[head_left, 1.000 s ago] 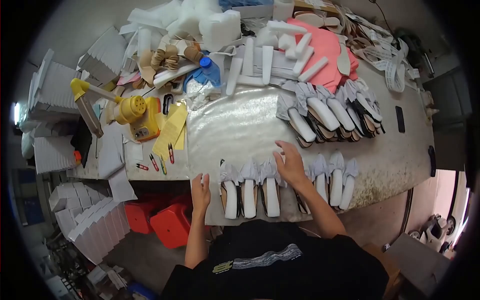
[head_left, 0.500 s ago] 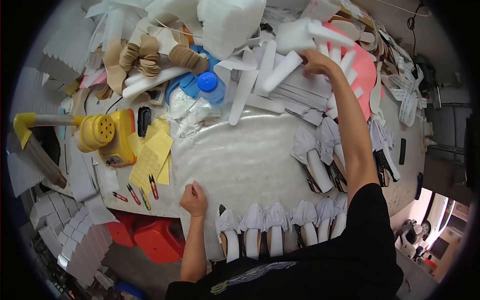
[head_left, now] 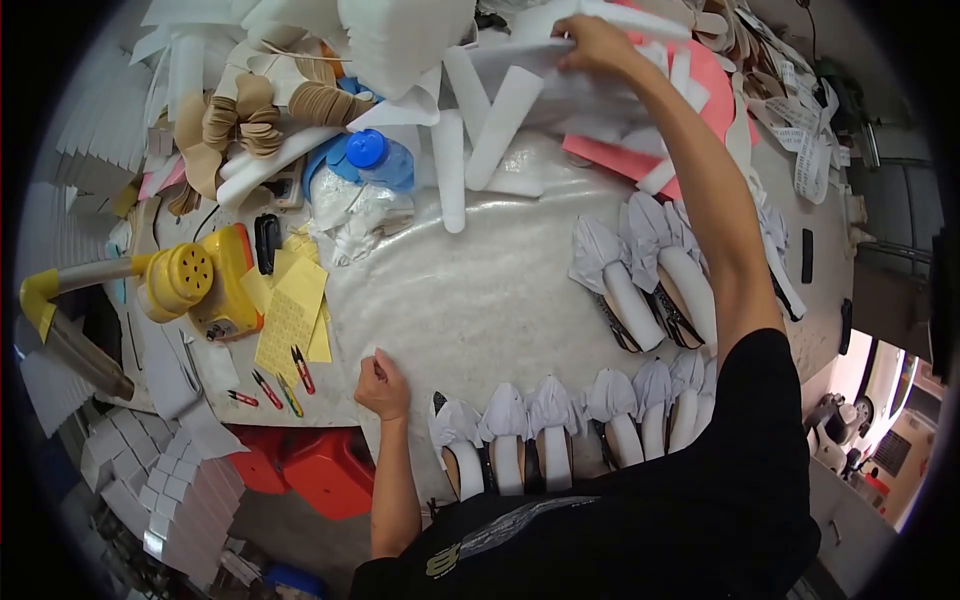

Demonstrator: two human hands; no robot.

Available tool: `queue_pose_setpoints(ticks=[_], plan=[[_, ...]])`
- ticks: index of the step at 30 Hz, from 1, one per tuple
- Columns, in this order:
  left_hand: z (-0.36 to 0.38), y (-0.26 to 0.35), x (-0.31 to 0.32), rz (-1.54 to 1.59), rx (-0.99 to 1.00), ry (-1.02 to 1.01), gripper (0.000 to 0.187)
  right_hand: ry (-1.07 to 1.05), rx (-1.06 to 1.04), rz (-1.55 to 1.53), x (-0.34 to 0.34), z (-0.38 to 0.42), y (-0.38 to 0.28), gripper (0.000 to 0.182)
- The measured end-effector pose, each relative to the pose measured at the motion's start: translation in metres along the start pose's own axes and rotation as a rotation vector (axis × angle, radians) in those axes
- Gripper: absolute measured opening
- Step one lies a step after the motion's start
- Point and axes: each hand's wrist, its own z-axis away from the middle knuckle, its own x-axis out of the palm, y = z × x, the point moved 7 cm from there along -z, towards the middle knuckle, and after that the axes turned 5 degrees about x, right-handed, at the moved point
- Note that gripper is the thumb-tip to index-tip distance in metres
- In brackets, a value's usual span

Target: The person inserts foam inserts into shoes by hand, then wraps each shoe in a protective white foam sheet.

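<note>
At the far side of the table my right hand (head_left: 595, 47) grips the edge of a stack of white sheets (head_left: 590, 100), lifted and blurred by motion. White foam strips (head_left: 507, 125) lie just left of them, and a pink sheet (head_left: 605, 155) shows underneath. My left hand (head_left: 383, 385) rests as a loose fist near the table's front edge, with nothing seen in it. Right of that fist, a row of shoes with white paper-wrapped fronts (head_left: 553, 405) lines the front edge. More wrapped shoes (head_left: 600, 250) stand below my right forearm.
A blue-capped bottle (head_left: 390, 165) stands by a pile of insoles (head_left: 325, 103). At left are a yellow machine (head_left: 225, 290), yellow sticker sheets (head_left: 290, 315) and several small snips (head_left: 302, 370). Red stools (head_left: 325, 475) sit below the table edge.
My right hand has taken hold of the white sheets and raised them up and to the left, uncovering more pink sheet. The left fist stays about where it was; the view has shifted slightly.
</note>
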Motion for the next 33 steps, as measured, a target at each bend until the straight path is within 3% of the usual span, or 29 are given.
queue_pose_setpoints(ticks=[3, 8, 11, 13, 14, 15, 17, 18, 20, 21, 24, 26, 28, 29, 32, 33], plan=[[-0.004, 0.001, 0.002, -0.021, 0.021, 0.007, 0.025, -0.027, -0.081, -0.056, 0.002, -0.044, 0.020, 0.034], [-0.004, 0.001, 0.001, -0.029, 0.014, 0.008, 0.026, -0.128, -0.046, 0.236, -0.006, -0.018, -0.009, 0.044], [-0.003, -0.003, -0.001, -0.036, 0.017, 0.009, 0.026, -0.286, 0.017, 0.128, 0.026, -0.018, 0.011, 0.038], [-0.003, -0.002, 0.002, -0.030, 0.017, 0.014, 0.027, -0.535, 0.275, 0.092, 0.041, 0.002, 0.019, 0.038], [-0.002, 0.000, 0.003, -0.008, 0.014, -0.001, 0.027, -0.522, 0.285, 0.076, 0.051, 0.006, 0.031, 0.039], [-0.003, -0.002, 0.001, -0.003, 0.000, 0.011, 0.027, -0.434, 0.030, 0.078, 0.050, 0.011, 0.014, 0.037], [-0.004, -0.004, -0.004, -0.034, -0.017, 0.061, 0.027, -0.098, -0.199, 0.086, 0.069, 0.003, 0.030, 0.038], [-0.005, -0.002, -0.002, -0.020, 0.015, 0.047, 0.027, 0.105, -0.111, 0.216, 0.043, 0.032, 0.002, 0.029], [-0.008, -0.004, -0.005, -0.027, -0.019, 0.075, 0.026, 0.472, -0.089, 0.041, -0.001, 0.087, -0.061, 0.020], [-0.008, -0.004, -0.004, -0.009, -0.019, 0.064, 0.024, 0.534, -0.047, 0.059, -0.006, 0.104, -0.078, 0.016], [-0.009, -0.006, -0.004, 0.138, -0.088, 0.012, 0.011, 0.499, -0.217, -0.277, -0.003, 0.172, -0.158, 0.015], [-0.040, -0.005, -0.005, 0.249, -0.169, 0.015, 0.002, 0.327, -0.271, -0.455, 0.041, 0.210, -0.206, 0.016], [-0.115, 0.008, -0.018, 0.145, 0.181, 0.266, 0.022, 0.122, -0.256, -0.549, 0.101, 0.249, -0.240, 0.017], [-0.157, 0.005, -0.011, 0.187, 0.190, 0.174, 0.033, 0.029, -0.219, -0.544, 0.126, 0.269, -0.248, 0.017], [-0.281, 0.029, 0.002, 0.024, 0.658, 0.309, 0.032, -0.162, -0.128, -0.576, 0.165, 0.328, -0.266, 0.019], [-0.308, 0.030, 0.021, -0.229, 0.737, 0.248, 0.029, -0.198, -0.117, -0.559, 0.170, 0.344, -0.270, 0.019]])
